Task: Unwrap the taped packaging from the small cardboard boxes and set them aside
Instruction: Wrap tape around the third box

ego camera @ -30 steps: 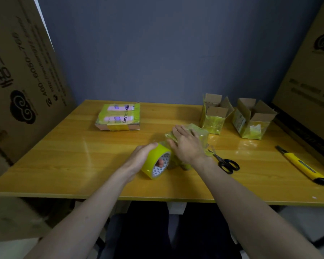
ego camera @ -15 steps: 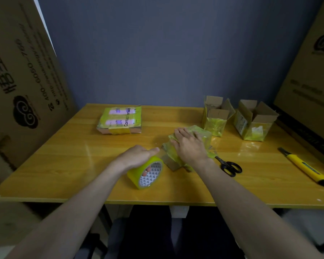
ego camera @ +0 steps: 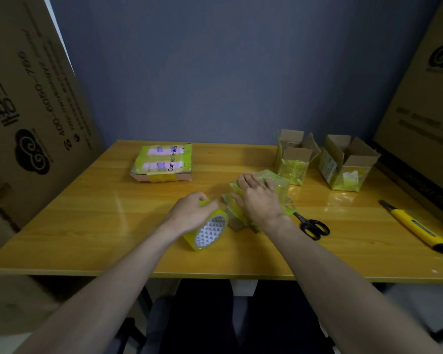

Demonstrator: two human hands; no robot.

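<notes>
Both hands same (roll closer).

black-handled scissors, yellow utility knife, wooden table

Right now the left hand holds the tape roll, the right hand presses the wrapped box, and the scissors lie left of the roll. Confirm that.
Not quite. In the head view the scissors lie right of the tape roll, beside the right hand. The left hand does hold the roll, and the right hand presses the wrapped box.

Three small boxes, one tape roll
</notes>
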